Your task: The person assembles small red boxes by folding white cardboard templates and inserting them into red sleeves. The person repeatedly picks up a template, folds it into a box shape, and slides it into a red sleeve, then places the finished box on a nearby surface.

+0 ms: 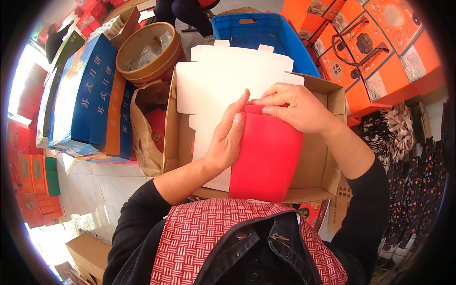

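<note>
A red folding carton (267,154) stands in front of me, its flaps showing at the far end. My left hand (225,136) lies along the carton's left side, thumb bent against the edge and fingers stretched toward the flaps. At the far right corner my right hand (295,108) pinches the flap edge between thumb and fingers. Under the carton and my left hand lies a flat, unfolded white carton blank (213,76) with cut tabs. Both rest over an open brown cardboard box (316,166).
A blue plastic crate (299,59) stands beyond the box. To the left are a round tan tub (142,71) with clear plastic, a paper bag (147,137) and blue cartons (78,95). Orange gift boxes (361,47) are stacked at the right. A seated person's legs (187,12) show at the top.
</note>
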Demonstrator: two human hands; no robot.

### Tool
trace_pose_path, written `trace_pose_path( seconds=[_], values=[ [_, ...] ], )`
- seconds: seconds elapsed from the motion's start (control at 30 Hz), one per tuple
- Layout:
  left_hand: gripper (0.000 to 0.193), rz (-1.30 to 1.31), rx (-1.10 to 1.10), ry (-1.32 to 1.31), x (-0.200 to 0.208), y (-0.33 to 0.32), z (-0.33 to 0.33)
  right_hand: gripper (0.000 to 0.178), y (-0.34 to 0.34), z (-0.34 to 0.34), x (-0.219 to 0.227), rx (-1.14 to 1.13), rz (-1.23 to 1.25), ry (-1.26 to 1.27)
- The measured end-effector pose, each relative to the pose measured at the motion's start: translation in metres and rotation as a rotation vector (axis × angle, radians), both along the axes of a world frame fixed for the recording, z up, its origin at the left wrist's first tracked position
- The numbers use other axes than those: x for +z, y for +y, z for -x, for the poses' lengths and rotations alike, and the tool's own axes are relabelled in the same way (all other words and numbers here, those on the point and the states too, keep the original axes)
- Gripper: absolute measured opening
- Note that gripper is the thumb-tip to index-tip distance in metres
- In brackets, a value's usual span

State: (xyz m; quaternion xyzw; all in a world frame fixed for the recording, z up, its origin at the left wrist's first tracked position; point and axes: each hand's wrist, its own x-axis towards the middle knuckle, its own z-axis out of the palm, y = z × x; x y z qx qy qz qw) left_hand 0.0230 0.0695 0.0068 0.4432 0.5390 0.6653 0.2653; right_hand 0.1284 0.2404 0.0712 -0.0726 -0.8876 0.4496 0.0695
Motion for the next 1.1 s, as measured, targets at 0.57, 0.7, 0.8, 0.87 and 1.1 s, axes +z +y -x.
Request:
trace_pose_path(
  seconds=[0.57,0.7,0.8,0.87,1.1],
  values=[
    [0.023,0.004,-0.036,0.01,-0.005,0.007,0.003,0.033,0.015,-0.069,-0.008,-0.285,0.757,-0.09],
    [0.023,-0.001,-0.068,-0.044,-0.007,0.009,0.001,0.03,0.0,-0.067,-0.003,-0.397,0.596,-0.074],
    [0.024,0.038,-0.102,-0.041,-0.004,0.007,-0.001,0.026,0.001,-0.064,-0.011,-0.394,0.485,0.006],
    [0.024,0.056,-0.087,-0.031,-0.008,0.008,-0.001,0.026,-0.002,-0.06,-0.012,-0.404,0.451,0.009],
    [0.023,0.155,-0.08,0.053,-0.009,0.007,-0.002,0.025,-0.028,-0.048,-0.026,-0.522,0.382,0.087]
  ],
)
